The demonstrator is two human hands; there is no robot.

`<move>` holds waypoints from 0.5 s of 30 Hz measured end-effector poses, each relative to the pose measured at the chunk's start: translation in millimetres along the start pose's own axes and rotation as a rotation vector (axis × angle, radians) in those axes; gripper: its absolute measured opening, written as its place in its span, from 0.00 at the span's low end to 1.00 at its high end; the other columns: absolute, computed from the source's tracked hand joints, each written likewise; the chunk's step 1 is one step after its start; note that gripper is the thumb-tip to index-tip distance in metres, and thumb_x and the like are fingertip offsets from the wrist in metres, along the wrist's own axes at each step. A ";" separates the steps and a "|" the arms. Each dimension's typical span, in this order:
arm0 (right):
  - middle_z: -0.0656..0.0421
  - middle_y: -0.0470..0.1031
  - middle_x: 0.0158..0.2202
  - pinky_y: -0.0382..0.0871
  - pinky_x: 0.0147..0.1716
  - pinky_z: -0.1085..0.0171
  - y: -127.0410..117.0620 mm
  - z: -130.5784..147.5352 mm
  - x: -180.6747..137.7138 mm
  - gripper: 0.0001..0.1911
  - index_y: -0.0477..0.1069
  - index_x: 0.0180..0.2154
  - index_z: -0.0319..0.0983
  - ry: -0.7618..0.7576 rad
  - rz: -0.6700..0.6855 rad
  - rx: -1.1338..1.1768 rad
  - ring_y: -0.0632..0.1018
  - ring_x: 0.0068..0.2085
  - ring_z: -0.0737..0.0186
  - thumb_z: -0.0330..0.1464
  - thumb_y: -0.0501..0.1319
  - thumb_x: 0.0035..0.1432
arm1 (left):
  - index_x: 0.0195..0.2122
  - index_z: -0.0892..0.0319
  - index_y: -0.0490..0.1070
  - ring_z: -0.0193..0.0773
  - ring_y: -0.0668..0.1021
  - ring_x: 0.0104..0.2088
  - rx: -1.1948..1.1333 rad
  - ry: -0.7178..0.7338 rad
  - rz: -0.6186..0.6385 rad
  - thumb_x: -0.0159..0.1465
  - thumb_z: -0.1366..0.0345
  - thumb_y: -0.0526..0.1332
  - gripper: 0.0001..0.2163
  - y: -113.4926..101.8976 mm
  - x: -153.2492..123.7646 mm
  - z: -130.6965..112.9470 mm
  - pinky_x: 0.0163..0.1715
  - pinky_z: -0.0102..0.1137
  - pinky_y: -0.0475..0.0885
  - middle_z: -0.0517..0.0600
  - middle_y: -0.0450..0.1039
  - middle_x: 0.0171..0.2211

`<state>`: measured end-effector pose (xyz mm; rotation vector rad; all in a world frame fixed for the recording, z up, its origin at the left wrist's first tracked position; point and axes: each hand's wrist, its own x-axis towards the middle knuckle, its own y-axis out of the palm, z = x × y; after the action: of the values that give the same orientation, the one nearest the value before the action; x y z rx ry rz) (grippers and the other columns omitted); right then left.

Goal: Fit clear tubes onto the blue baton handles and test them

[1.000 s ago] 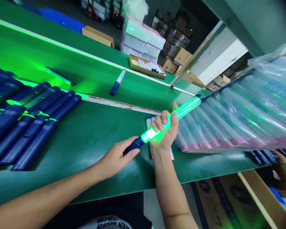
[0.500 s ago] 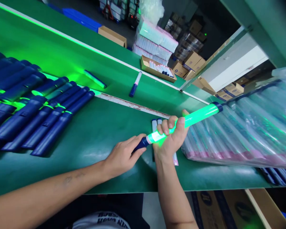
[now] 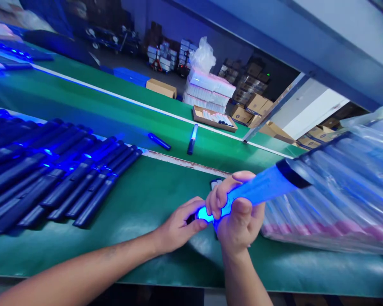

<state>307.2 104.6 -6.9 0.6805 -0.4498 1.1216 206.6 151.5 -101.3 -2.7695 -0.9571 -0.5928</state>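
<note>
A light stick (image 3: 264, 187) glows blue between my hands, its clear tube tilted up to the right and ending in a dark cap. My left hand (image 3: 178, 227) is closed around its dark handle, which is mostly hidden by the fingers. Wrapped about the lower part of the tube is my right hand (image 3: 239, 225), thumb on the near side. Behind the right hand, a few pale tubes (image 3: 215, 183) lie on the green bench (image 3: 159, 182), partly covered. Dark blue handles (image 3: 97, 187) are piled to the left, catching the blue light.
A plastic bag of clear tubes (image 3: 332, 204) with pink ends fills the right side. Beyond the bench's pale ledge lie a light stick (image 3: 193, 139) and a dark handle (image 3: 159, 141). A shallow carton (image 3: 198, 117) of tubes stands farther back, under a slanted metal beam (image 3: 268, 51).
The stick's glow has turned from green to blue. Its capped end now points closer towards me, and the view has shifted, showing more of the far left.
</note>
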 end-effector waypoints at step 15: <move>0.52 0.75 0.47 0.76 0.43 0.56 -84.0 -44.7 -0.8 0.26 0.61 0.60 0.41 0.207 0.063 -0.839 0.80 0.43 0.57 0.44 0.58 0.65 | 0.43 0.60 0.69 0.34 0.76 0.26 0.219 -0.366 -0.203 0.71 0.45 0.49 0.22 -29.6 78.4 15.2 0.26 0.29 0.72 0.50 0.74 0.32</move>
<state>384.3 112.6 -62.0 -0.1830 -0.7020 0.9326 249.3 222.6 -82.3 -2.6472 -1.2983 0.0072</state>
